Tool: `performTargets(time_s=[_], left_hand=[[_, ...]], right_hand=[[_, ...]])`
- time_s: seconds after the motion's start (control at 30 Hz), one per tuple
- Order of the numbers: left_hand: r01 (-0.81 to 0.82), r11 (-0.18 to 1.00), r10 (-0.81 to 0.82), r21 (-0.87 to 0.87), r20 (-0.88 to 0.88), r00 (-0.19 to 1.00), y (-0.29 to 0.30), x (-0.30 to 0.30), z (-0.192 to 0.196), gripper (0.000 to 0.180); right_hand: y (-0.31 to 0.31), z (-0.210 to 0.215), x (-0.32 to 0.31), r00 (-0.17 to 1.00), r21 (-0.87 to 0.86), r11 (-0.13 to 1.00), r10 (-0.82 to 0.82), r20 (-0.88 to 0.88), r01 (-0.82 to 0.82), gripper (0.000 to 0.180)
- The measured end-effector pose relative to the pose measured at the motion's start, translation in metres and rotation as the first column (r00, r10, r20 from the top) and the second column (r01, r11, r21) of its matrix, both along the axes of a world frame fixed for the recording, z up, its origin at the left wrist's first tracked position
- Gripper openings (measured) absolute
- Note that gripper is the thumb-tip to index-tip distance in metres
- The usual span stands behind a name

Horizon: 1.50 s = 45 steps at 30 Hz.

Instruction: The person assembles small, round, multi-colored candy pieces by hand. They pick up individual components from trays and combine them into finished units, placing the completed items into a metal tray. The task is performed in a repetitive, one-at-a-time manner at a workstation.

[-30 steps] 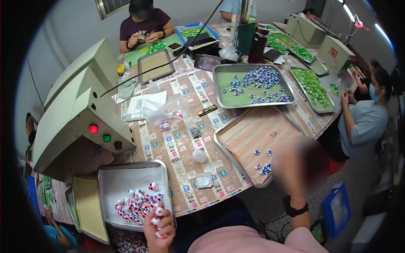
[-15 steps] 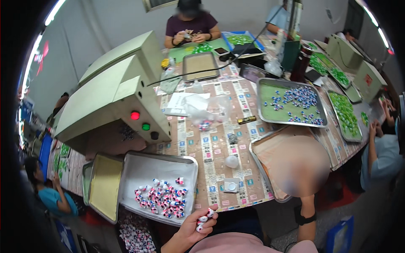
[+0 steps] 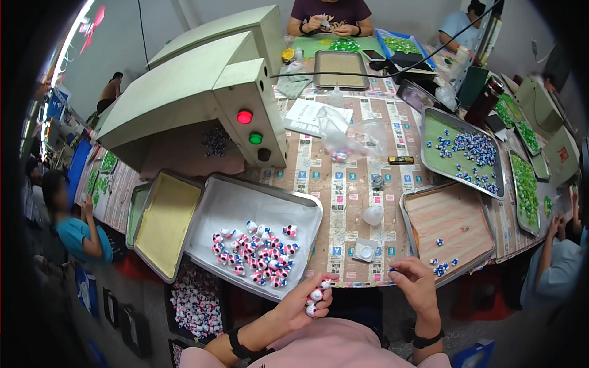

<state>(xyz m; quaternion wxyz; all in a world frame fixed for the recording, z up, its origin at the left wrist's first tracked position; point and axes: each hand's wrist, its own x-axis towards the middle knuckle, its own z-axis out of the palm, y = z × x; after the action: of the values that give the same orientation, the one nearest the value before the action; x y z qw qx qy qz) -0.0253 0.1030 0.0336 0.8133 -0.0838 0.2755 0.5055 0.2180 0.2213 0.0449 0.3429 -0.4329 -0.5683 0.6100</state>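
Observation:
My left hand is closed around several small white figurine pieces with pink and dark marks. In front of my body, my right hand pinches a tiny blue piece between thumb and fingertips. Left of my hands lies a metal tray lined with white paper, holding many white, pink and blue figurine pieces. Beside my right hand, a paper-lined tray has a few small blue-and-white pieces near its front edge. A small white dish sits between the trays.
A pale machine with red and green lights stands at left. A yellow-lined tray leans beside it. At right, a green-lined tray holds many blue pieces. Below left is a bin of figurine pieces. Co-workers sit around the table.
My right hand has come back from the right tray toward my left hand, now with a tiny blue piece pinched. The view has shifted, and my left hand still holds the figurine pieces.

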Motion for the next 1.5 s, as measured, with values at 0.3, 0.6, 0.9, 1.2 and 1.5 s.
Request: performTargets(time_s=[0.3,0.6,0.9,1.2,1.5], left_hand=[[0.007,0.999,-0.009,-0.041,-0.045,0.999,-0.002,-0.013,0.011,0.036],[0.000,1.000,-0.001,0.025,0.013,1.000,-0.007,-0.017,0.005,0.016],[-0.003,0.997,0.006,0.077,-0.028,1.000,-0.011,-0.017,0.001,0.026],[0.063,0.991,-0.054,0.114,-0.084,0.995,-0.015,-0.012,-0.002,0.030],[0.025,0.997,-0.014,0.079,-0.131,0.991,-0.018,-0.007,-0.007,0.031]], right_hand=[[-0.009,0.003,-0.029,0.997,-0.035,0.998,0.055,0.055,-0.053,0.019],[-0.010,-0.002,-0.037,0.987,0.070,0.997,0.003,0.161,-0.015,0.017],[-0.005,0.007,-0.046,0.983,0.078,0.997,-0.035,0.180,0.021,0.013],[0.009,-0.014,-0.065,0.884,0.482,0.866,-0.118,0.453,-0.132,0.013],[0.015,-0.022,-0.064,0.842,0.610,0.756,-0.152,0.517,-0.238,0.012]])
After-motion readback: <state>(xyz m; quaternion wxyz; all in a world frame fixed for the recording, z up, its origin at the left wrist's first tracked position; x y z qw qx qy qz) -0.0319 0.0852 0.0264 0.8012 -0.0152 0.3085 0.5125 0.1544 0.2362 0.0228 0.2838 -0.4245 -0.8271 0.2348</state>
